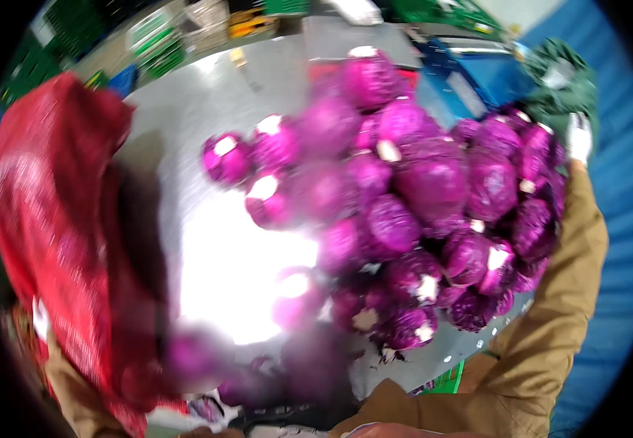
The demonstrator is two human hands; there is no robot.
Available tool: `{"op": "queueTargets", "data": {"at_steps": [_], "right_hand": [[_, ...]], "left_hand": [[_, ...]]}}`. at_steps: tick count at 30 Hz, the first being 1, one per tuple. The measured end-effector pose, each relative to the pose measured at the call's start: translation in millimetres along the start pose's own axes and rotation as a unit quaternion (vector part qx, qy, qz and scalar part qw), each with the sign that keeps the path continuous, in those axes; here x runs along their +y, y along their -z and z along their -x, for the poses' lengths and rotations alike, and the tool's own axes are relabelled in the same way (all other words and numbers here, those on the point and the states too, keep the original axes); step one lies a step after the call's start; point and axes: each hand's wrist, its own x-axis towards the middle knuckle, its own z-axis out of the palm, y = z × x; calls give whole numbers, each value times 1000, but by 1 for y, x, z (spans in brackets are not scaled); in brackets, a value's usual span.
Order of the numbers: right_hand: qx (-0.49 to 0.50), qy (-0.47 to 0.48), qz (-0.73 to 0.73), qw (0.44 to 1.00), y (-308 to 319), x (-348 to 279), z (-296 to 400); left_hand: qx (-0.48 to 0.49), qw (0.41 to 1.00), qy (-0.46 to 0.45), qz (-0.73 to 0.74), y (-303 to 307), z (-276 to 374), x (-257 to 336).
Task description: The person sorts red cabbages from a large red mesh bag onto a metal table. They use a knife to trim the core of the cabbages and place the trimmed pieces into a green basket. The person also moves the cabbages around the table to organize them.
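Observation:
At the left, my left hand (41,320), in a white glove, is at the edge of a large red mesh sack (59,191), gripping it; the sack hides most of the fingers. My right hand (579,139), also white-gloved, reaches past the right side of a heap of red cabbages (437,180). It touches a crumpled dark green cloth or bag (563,90); whether the fingers close on it is unclear. Pale cut stems show on many cabbages. Blurred cabbages (201,353) lie at the near edge, beside the sack.
The heap rests on a shiny metal table (185,126) with strong glare. Blue sheeting (617,230) hangs at the right. Beyond the table stand green crates (157,49), a yellow crate (250,23) and a blue container (480,82). A small pale object (237,57) lies near the far edge.

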Motion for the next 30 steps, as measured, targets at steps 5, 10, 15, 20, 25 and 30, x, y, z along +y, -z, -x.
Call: {"op": "queueTargets", "data": {"at_steps": [5,10,15,20,25,30], "right_hand": [[-165,138,-336,917,55,-205,56],[-442,307,-439,720,208,-402,243],[-565,490,-429,506,236,-458,433],[-793,-31,-566,-223,223,-500,580],[-679,130,-459,559,246,-501,550],[-714,-134,-509,461,246,-489,487]], "left_hand": [[64,994,-54,-72,19,-35,-59],[94,989,-10,-112,13,5,5],[94,988,15,-121,5,20,82],[59,998,-10,-10,-1,17,89],[74,995,-9,-61,-5,9,55],[66,995,-32,-61,-20,8,72]]}}
